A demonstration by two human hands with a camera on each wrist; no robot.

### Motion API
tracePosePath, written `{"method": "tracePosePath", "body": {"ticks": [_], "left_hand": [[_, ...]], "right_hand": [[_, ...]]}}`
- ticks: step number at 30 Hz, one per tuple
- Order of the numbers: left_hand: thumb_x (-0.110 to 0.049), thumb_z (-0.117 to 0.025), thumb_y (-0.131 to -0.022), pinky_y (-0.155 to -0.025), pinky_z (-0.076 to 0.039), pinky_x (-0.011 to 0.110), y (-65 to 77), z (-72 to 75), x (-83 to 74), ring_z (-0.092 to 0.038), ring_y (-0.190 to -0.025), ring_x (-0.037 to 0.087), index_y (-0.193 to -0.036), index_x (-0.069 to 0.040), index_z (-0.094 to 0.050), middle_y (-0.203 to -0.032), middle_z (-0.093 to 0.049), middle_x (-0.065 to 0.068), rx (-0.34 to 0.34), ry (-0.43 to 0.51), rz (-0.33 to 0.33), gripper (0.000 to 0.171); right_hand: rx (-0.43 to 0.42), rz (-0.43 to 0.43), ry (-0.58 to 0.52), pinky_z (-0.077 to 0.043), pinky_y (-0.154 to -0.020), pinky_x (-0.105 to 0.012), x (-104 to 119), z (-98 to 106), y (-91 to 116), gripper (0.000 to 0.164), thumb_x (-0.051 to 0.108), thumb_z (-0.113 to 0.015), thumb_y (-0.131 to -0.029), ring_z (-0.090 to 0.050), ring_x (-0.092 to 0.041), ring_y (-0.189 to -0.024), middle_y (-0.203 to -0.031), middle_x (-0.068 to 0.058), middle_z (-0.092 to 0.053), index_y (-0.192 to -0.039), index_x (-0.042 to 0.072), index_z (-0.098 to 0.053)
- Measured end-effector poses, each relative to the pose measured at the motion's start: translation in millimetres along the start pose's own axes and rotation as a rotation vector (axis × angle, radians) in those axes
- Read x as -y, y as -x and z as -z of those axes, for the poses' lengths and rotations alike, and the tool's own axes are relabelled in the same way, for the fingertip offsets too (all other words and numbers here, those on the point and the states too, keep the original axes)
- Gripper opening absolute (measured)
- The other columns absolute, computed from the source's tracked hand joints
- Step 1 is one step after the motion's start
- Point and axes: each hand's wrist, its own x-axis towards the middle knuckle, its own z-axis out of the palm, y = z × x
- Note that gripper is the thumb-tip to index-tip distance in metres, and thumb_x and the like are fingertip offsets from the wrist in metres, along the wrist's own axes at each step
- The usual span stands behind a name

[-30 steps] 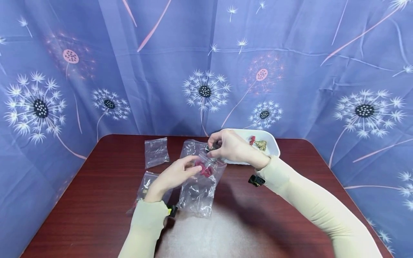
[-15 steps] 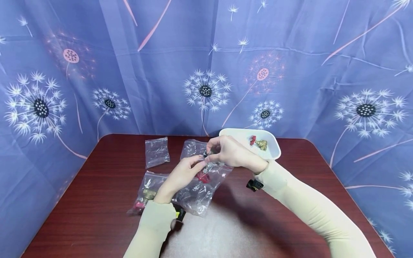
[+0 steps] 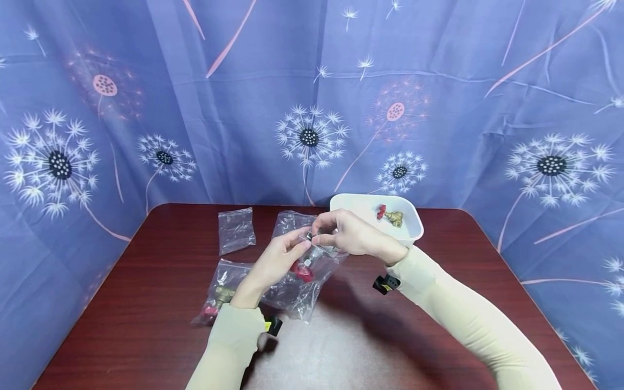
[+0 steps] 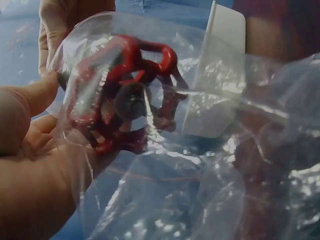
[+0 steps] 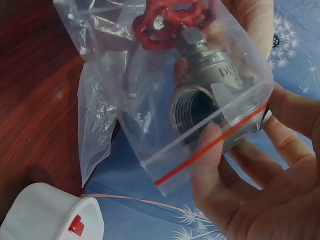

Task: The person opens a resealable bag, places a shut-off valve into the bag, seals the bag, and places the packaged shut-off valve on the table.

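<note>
A silvery gate valve (image 5: 210,70) with a red handwheel (image 4: 130,55) lies handwheel-first inside a clear zip bag (image 5: 135,145). Its open threaded end sits by the bag's red-lined mouth in the right wrist view. My right hand (image 3: 353,233) grips the valve body there, thumb and fingers around it. From the other side, my left hand (image 3: 270,265) holds the bag near its mouth, thumb in front and fingers behind. In the head view the red handwheel hangs below both hands, over the table. The fingers hide part of the valve body.
Behind the right hand stands a white tray (image 3: 414,230) holding a brass valve (image 3: 394,218) with a red handwheel. Another bagged valve (image 3: 224,295) lies by the left wrist. A flat clear bag (image 3: 236,232) lies at the back left, and more clear plastic (image 3: 290,219) lies behind the hands.
The left hand has moved right and up to the bag's mouth, close to the right fingers. The right hand has come slightly lower. The bagged handwheel has dropped a little below the hands.
</note>
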Motion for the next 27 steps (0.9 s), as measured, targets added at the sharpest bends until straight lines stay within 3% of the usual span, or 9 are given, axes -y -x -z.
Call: {"method": "tracePosePath", "body": {"ticks": [5, 12, 17, 20, 24, 27], "left_hand": [[-0.019, -0.056, -0.101, -0.063, -0.053, 0.031, 0.0, -2.8, -1.1, -0.06, -0.072, 0.023, -0.146, -0.008, -0.045, -0.1, -0.064, 0.013, -0.002, 0.06, 0.012, 0.048], [-0.013, -0.057, -0.1, -0.088, -0.049, 0.043, 1.9, -7.2, -19.5, -0.064, -0.1, 0.024, -0.141, 0.001, -0.048, -0.105, -0.07, 0.012, -0.11, 0.035, 0.039, 0.045], [-0.011, -0.056, -0.1, -0.099, -0.045, 0.042, 8.2, -9.9, -35.8, -0.058, -0.117, 0.024, -0.133, 0.005, -0.055, -0.124, -0.064, 0.016, -0.169, 0.018, 0.01, 0.037], [-0.014, -0.057, -0.1, -0.103, -0.042, 0.038, 5.9, -11.5, -20.1, -0.054, -0.123, 0.021, -0.127, 0.003, -0.062, -0.126, -0.062, 0.014, -0.22, -0.02, -0.029, 0.032], [-0.017, -0.056, -0.101, -0.099, -0.045, 0.035, -0.1, -12.8, -1.3, -0.057, -0.119, 0.016, -0.122, -0.002, -0.068, -0.12, -0.067, 0.008, -0.249, -0.056, -0.039, 0.029], [-0.015, -0.056, -0.101, -0.097, -0.047, 0.035, -1.2, -13.1, -3.2, -0.059, -0.115, 0.015, -0.121, -0.002, -0.068, -0.116, -0.069, 0.006, -0.244, -0.058, -0.036, 0.027]], "right_hand": [[-0.022, 0.033, 0.017, -0.046, -0.055, -0.028, -2, -3, 2, 0.003, 0.011, -0.071, -0.091, -0.054, -0.011, -0.06, -0.082, 0.005, -0.066, -0.094, 0.01, -0.07], [-0.09, 0.09, 0.131, -0.048, -0.065, -0.03, -4, -9, 3, 0.01, 0.008, -0.075, -0.086, -0.057, -0.012, -0.071, -0.089, 0.007, -0.07, -0.095, 0.013, -0.071], [-0.092, 0.091, 0.123, -0.049, -0.069, -0.028, -7, -17, -1, 0.015, 0.01, -0.079, -0.083, -0.059, -0.008, -0.077, -0.091, 0.007, -0.072, -0.097, 0.012, -0.073], [-0.073, 0.061, 0.12, -0.049, -0.069, -0.026, -9, -22, -3, 0.02, 0.013, -0.081, -0.081, -0.06, -0.007, -0.077, -0.093, 0.008, -0.072, -0.1, 0.013, -0.074], [-0.053, 0.013, 0.088, -0.051, -0.074, -0.027, -12, -26, -2, 0.023, 0.014, -0.082, -0.08, -0.064, -0.006, -0.081, -0.093, 0.007, -0.073, -0.102, 0.013, -0.074], [-0.049, -0.014, 0.073, -0.051, -0.078, -0.029, -14, -27, 0, 0.019, 0.013, -0.08, -0.082, -0.066, -0.007, -0.085, -0.091, 0.004, -0.074, -0.1, 0.011, -0.073]]}}
